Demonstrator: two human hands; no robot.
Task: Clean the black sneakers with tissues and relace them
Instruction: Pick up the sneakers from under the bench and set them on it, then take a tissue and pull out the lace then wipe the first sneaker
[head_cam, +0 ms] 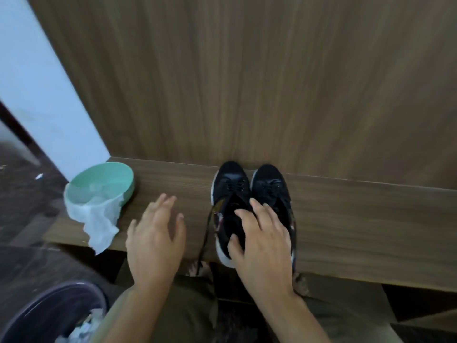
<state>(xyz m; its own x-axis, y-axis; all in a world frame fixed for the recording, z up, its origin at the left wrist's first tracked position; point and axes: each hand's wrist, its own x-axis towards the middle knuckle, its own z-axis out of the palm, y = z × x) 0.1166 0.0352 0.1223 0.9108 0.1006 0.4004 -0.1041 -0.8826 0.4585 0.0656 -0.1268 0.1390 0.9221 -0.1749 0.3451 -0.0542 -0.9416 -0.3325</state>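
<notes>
Two black sneakers with white soles stand side by side on a wooden ledge (pixel 346 219), toes toward the wall. The left sneaker (pixel 231 186) has a loose black lace (pixel 206 233) hanging over the ledge's front edge. The right sneaker (pixel 270 186) looks laced at the front. My right hand (pixel 262 241) rests on the heel ends of both shoes, fingers spread over their openings. My left hand (pixel 154 236) hovers over the ledge just left of the shoes, fingers apart, holding nothing. A white tissue (pixel 99 219) drapes over the rim of a green bowl (pixel 103 184).
The green bowl sits at the ledge's left end. A wood-panelled wall (pixel 247 82) rises right behind the ledge. A dark bin (pixel 49 315) with crumpled tissues stands on the floor at the lower left. My bare feet show beneath the ledge.
</notes>
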